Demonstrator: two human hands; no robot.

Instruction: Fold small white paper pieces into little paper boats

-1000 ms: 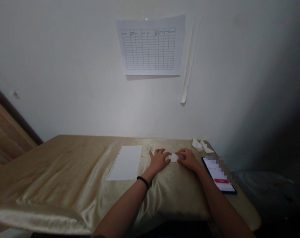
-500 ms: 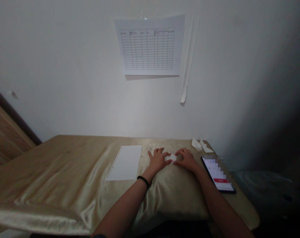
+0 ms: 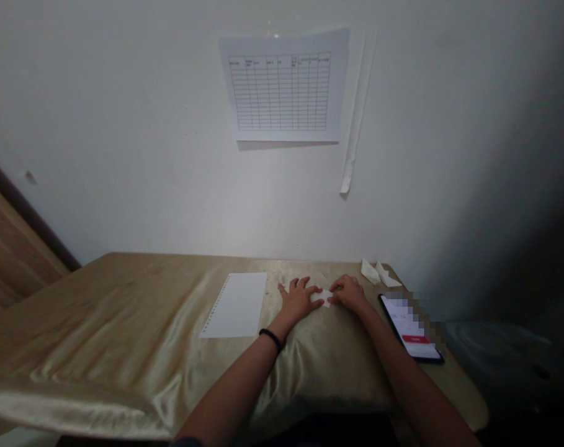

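Observation:
A small piece of folded white paper [image 3: 326, 297] lies on the cloth between my two hands. My left hand [image 3: 299, 299] grips its left side with thumb and forefinger, the other fingers spread on the cloth. At the right side of the paper, my right hand [image 3: 349, 293] pinches the edge with its fingertips. The exact folds are too small to make out. To the left of my left hand a loose white sheet [image 3: 236, 305] with punched holes along its left edge lies flat. Two folded paper boats [image 3: 379, 274] sit beyond my right hand, near the far right corner.
A phone or tablet [image 3: 411, 329] with a lit screen lies right of my right forearm. Shiny beige cloth [image 3: 137, 323] with wrinkles covers the table. The wall behind carries a printed table sheet [image 3: 282, 93] and a hanging paper strip [image 3: 353, 124].
My right hand has shifted slightly and drawn its fingers closer together at the paper's right edge. The paper's outline looks a little different. My left hand stays nearly still.

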